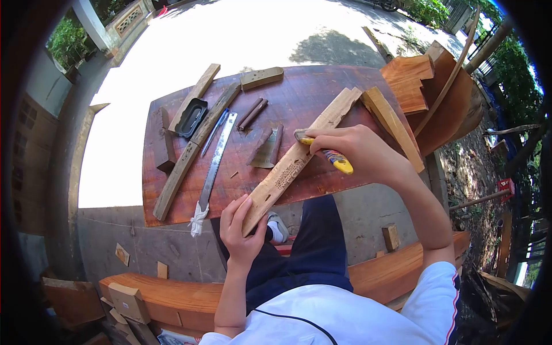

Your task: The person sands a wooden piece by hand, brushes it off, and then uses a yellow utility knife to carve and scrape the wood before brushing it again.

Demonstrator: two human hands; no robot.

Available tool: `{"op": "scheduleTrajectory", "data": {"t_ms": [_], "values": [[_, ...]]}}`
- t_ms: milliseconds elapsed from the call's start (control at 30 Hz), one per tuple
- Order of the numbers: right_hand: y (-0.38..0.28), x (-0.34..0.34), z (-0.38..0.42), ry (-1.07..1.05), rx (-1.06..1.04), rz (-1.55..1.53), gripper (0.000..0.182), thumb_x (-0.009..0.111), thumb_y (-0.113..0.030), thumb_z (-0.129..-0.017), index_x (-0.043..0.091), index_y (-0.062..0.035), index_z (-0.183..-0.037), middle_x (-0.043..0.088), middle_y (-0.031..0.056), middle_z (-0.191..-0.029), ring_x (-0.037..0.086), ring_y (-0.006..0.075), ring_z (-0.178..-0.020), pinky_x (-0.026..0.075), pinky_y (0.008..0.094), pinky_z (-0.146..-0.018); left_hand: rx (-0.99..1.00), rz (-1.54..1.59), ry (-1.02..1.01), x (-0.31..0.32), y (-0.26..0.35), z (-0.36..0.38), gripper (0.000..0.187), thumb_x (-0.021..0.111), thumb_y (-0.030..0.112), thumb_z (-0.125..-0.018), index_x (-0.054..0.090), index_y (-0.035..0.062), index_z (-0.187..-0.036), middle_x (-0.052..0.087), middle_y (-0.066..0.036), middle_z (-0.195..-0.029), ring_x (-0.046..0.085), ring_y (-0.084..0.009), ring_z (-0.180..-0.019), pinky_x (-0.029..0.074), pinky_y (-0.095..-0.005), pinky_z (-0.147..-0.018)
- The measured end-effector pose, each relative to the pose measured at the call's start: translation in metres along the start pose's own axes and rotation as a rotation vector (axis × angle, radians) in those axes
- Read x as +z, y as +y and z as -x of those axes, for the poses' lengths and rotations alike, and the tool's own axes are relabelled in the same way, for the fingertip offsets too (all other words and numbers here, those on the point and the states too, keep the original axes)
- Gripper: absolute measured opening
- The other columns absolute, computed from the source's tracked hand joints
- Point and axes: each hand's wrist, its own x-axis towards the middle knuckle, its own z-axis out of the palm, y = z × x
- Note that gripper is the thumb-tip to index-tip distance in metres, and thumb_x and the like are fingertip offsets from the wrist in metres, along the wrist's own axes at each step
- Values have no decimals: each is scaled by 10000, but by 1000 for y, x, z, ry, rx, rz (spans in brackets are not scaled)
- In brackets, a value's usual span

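Observation:
A long pale wooden strip lies slantwise across the table, its near end jutting past the front edge. My left hand grips that near end, thumb on one side and fingers on the other. In my right hand is a paintbrush with a yellow patterned handle. Its pale head is at the strip's upper half and seems to touch the wood. Left of the strip lie a curled piece of sandpaper and two short brown sticks.
On the reddish-brown table are a thin metal blade with a white-wrapped end, a blue pen, a black plastic tray and several wood pieces. Another wooden strip lies at the right. A wooden bench stands behind my legs.

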Motion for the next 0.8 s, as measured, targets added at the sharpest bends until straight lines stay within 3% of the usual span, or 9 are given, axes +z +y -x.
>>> {"op": "scheduleTrajectory", "data": {"t_ms": [100,133,200,333,400,500,633,733,800], "values": [[34,-8,1,65,103,-41,133,739,-61,-993,717,-75,-1123,801,144,-1172,763,394,-968,593,437,-821,-10,10,-16,-2,1,0,576,905,-26,-775,721,27,-1319,730,-190,-1293,730,-360,-1150,606,-433,-983],[41,-14,-1,65,271,54,132,737,-75,-990,727,-79,-1122,801,158,-1113,757,400,-955,586,454,-809,-17,17,-19,-2,2,0,564,895,-34,-791,720,20,-1324,726,-197,-1304,731,-362,-1170,607,-431,-998],[50,-10,0,98,214,170,222,784,-56,-921,709,-80,-1128,796,147,-1189,751,408,-1010,592,464,-848,-1,12,-11,-1,1,1,567,897,-36,-786,721,22,-1322,726,-197,-1301,732,-361,-1166,608,-430,-994],[-20,7,3,-72,-78,-43,364,806,6,-818,666,-65,-1147,729,131,-1421,720,402,-1208,601,440,-996,4,16,-2,1,-1,0,571,903,-38,-778,724,30,-1316,728,-194,-1291,732,-358,-1160,609,-429,-993],[-6,-4,2,-82,30,-77,358,792,22,-818,672,-54,-1147,724,129,-1432,713,401,-1229,597,444,-1003,17,4,2,1,-2,-1,587,903,-37,-780,720,22,-1335,728,-192,-1286,732,-357,-1150,607,-426,-984],[46,-4,0,-38,293,154,346,763,55,-823,682,-50,-1142,741,147,-1385,706,397,-1251,595,439,-1006,7,-1,-10,0,-2,3,637,903,-29,-788,696,2,-1390,728,-193,-1279,730,-355,-1134,601,-427,-974],[-22,25,8,66,-139,88,342,778,-45,-849,674,-80,-1172,753,150,-1308,735,377,-1172,603,461,-949,-2,-19,-7,0,-3,2,768,904,-11,-800,608,-28,-1508,731,-196,-1267,726,-357,-1112,588,-442,-966],[-11,9,8,24,26,-113,216,764,-3,-904,686,-27,-1104,770,175,-1294,743,400,-1161,603,442,-962,24,-21,16,1,-2,1,834,904,0,-806,550,-32,-1560,737,-200,-1263,723,-361,-1115,578,-455,-977],[20,2,6,48,224,116,199,757,-3,-910,689,-32,-1095,765,184,-1295,757,407,-1076,608,454,-929,20,-21,10,1,-2,2,855,903,3,-808,529,-32,-1576,741,-203,-1264,723,-366,-1115,575,-456,-979]]}}
